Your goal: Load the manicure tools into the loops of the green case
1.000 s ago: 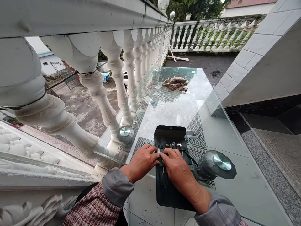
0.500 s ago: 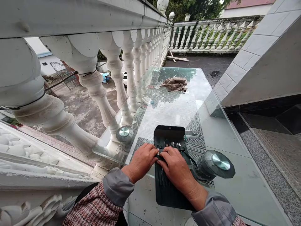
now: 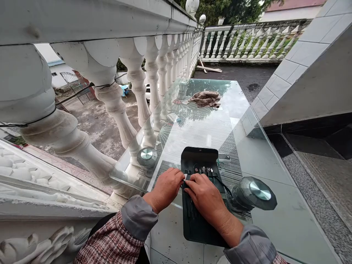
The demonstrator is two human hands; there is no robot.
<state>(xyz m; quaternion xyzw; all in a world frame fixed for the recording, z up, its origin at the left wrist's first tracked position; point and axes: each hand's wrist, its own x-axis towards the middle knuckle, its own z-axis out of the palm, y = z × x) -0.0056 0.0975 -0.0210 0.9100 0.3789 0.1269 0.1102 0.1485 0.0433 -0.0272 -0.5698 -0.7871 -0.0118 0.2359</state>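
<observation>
A black tool case (image 3: pixel 195 229) lies unfolded on the glass table, its top flap raised. Several small metal tools (image 3: pixel 205 169), like those of a manicure set, sit in loops across its upper part. My left hand (image 3: pixel 168 186) is at the case's left edge with thumb and fingers pinched together. My right hand (image 3: pixel 206 196) rests over the middle of the case, its fingers closed and meeting the left fingertips. Between the fingertips there is a small thing, partly pale, that I cannot make out. More slim tools below are partly covered by the right hand.
The glass table top (image 3: pixel 261 157) rests on dark faceted supports with shiny round caps (image 3: pixel 260 190). A brown cloth (image 3: pixel 205 99) lies at its far end. A dark-handled thing (image 3: pixel 224 157) is just right of the case. White balusters (image 3: pixel 110 102) run along the left.
The view has shifted very slightly. My hands stay at the same spot on the case, with the fingertips drawn a little closer together.
</observation>
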